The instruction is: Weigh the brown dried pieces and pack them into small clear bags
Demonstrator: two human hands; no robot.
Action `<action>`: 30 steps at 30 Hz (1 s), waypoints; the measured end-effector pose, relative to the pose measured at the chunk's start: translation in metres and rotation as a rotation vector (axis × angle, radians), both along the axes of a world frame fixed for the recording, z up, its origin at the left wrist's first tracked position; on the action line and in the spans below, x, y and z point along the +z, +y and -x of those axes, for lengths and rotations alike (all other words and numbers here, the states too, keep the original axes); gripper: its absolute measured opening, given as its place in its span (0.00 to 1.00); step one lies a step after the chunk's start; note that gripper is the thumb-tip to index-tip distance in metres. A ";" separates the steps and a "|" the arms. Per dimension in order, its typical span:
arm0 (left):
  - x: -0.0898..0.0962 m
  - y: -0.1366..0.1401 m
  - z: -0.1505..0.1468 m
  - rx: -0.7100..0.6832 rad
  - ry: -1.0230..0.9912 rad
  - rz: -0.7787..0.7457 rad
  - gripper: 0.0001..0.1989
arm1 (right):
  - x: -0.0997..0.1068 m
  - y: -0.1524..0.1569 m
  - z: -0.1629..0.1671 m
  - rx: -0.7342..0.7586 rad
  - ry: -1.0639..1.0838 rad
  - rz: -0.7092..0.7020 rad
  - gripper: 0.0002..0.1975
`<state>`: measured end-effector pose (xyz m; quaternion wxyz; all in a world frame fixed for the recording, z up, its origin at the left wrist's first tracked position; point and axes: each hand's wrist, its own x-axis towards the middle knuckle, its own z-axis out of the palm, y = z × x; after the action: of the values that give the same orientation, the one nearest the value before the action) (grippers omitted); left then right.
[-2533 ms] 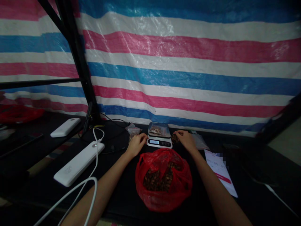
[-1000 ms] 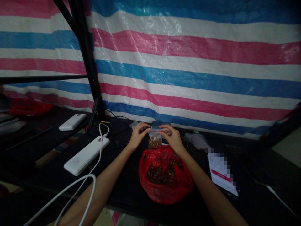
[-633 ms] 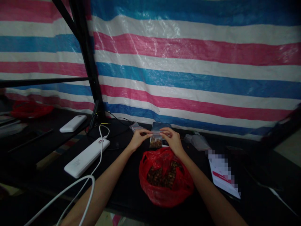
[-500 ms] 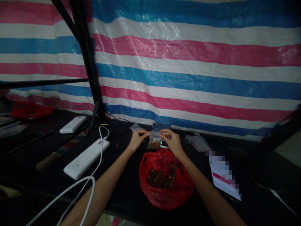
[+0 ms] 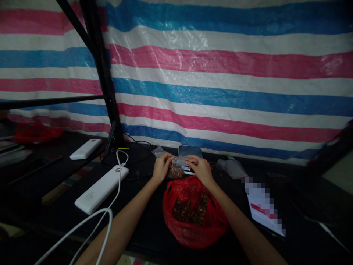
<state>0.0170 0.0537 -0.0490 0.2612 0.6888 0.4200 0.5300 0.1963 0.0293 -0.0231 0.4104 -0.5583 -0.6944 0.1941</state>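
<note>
My left hand [image 5: 161, 167] and my right hand [image 5: 200, 168] pinch the top edge of a small clear zip bag [image 5: 176, 170] from its two sides. Brown bits, like nuts or seeds, fill the bag's lower part. Just behind it, partly covered by my right hand, is a small digital scale [image 5: 189, 169] with a lit display. Nearer to me, between my forearms, sits a red plastic bag [image 5: 187, 235], its mouth open on a heap of similar brown pieces. More clear plastic [image 5: 158, 151] lies beyond my left fingers.
On the left lie a white power bank [image 5: 100, 191] with a white cable and a smaller white device [image 5: 86, 149]. Clear bags [image 5: 234, 168] and a lit tablet [image 5: 261, 206] are on the right. A black metal post [image 5: 103, 81] stands before the striped sheet.
The zip bag has shifted slightly left and tilted, showing more of the scale's display. My left hand has turned more upright, while both hands keep pinching the bag's top.
</note>
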 end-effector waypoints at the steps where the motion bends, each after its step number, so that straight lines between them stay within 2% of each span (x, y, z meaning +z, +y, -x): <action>1: 0.001 -0.001 0.000 0.006 0.020 -0.011 0.12 | 0.000 0.000 0.000 -0.004 0.002 0.024 0.09; 5: 0.003 -0.003 -0.001 -0.021 0.066 -0.005 0.12 | 0.002 -0.002 0.000 -0.049 -0.072 0.088 0.07; 9: 0.001 0.000 -0.002 -0.035 0.079 0.008 0.11 | 0.001 -0.002 -0.002 -0.097 -0.162 0.047 0.06; 17: 0.002 -0.002 -0.003 -0.081 0.064 0.023 0.12 | -0.007 0.002 -0.003 -0.096 -0.122 0.058 0.06; 30: 0.004 -0.005 -0.003 0.002 0.132 -0.032 0.12 | 0.000 -0.002 0.001 -0.193 -0.211 -0.030 0.05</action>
<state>0.0201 0.0488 -0.0450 0.2217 0.7260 0.4284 0.4902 0.1952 0.0276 -0.0232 0.3602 -0.6335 -0.6796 0.0838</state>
